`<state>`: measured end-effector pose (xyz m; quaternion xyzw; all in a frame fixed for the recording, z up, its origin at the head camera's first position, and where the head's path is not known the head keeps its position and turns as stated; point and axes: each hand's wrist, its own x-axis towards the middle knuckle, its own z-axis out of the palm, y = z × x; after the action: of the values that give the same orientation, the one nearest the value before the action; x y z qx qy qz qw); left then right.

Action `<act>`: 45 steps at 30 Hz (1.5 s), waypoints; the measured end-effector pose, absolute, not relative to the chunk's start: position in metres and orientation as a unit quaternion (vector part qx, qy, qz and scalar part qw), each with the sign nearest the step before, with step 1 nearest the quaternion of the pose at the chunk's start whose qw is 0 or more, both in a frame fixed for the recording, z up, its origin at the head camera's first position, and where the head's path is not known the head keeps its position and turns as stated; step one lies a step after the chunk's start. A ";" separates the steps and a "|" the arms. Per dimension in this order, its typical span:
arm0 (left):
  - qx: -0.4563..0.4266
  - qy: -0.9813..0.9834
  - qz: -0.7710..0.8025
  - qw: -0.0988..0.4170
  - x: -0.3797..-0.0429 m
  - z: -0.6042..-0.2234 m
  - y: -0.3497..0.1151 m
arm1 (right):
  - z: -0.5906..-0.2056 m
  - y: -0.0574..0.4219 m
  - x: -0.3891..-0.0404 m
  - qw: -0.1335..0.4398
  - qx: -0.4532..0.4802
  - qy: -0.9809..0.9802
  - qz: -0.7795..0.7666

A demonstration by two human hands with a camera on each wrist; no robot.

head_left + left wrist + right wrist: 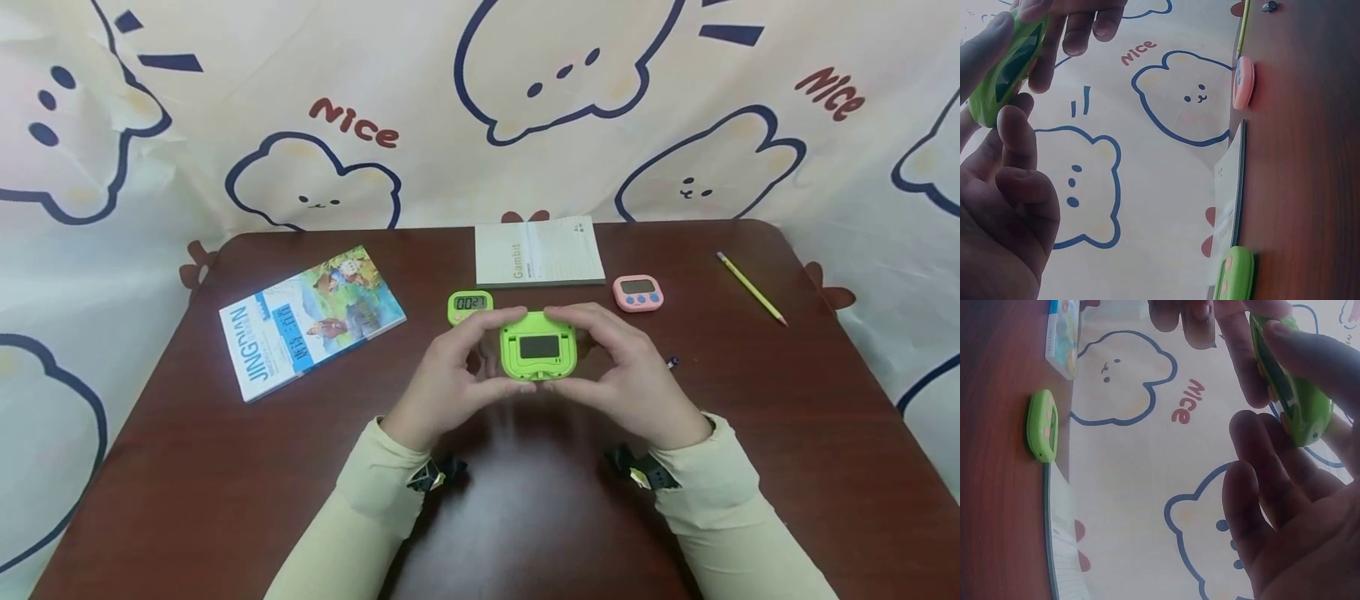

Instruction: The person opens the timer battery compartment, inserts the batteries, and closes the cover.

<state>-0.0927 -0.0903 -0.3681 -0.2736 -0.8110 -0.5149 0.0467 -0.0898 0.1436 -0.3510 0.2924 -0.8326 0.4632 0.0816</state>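
Note:
Both hands hold up a bright green gadget point(538, 346) with a dark, blank rectangular screen, above the middle of the table; its exact kind is unclear. My left hand point(457, 371) pinches its left side between thumb and index finger. On the right side, my right hand point(622, 371) grips it in the same way. Both wrist views show the gadget point(1013, 69) from the side, with thumbs and fingers on its edges. Just behind the left fingers lies a smaller green digital timer point(470, 305) with digits on its display, partly covered in the head view.
A pink digital timer point(638, 293) lies right of a pale notebook point(538, 254) at the back of the brown table point(187, 483). At left is a colourful book point(311, 321). A yellow-green pencil point(752, 288) lies at right, and a small dark object point(672, 362) shows beside the right hand.

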 end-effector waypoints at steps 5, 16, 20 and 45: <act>-0.260 -0.812 -0.520 0.049 -0.087 -0.372 -0.092 | -0.352 0.142 -0.089 0.072 0.302 -0.831 0.461; -0.265 -0.810 -0.522 0.037 -0.090 -0.372 -0.088 | -0.350 0.147 -0.089 0.048 0.276 -0.833 0.477; -0.276 -0.794 -0.541 0.028 -0.090 -0.371 -0.088 | -0.352 0.148 -0.089 0.018 0.252 -0.820 0.514; -0.352 -0.784 -0.480 0.177 -0.100 -0.378 -0.089 | -0.357 0.144 -0.099 -0.152 0.137 -0.756 0.622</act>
<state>-0.1004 -0.0890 -0.3776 -0.3520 -0.7836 -0.4804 0.1766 -0.0992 0.1443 -0.3571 0.1367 -0.7562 0.6215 -0.1524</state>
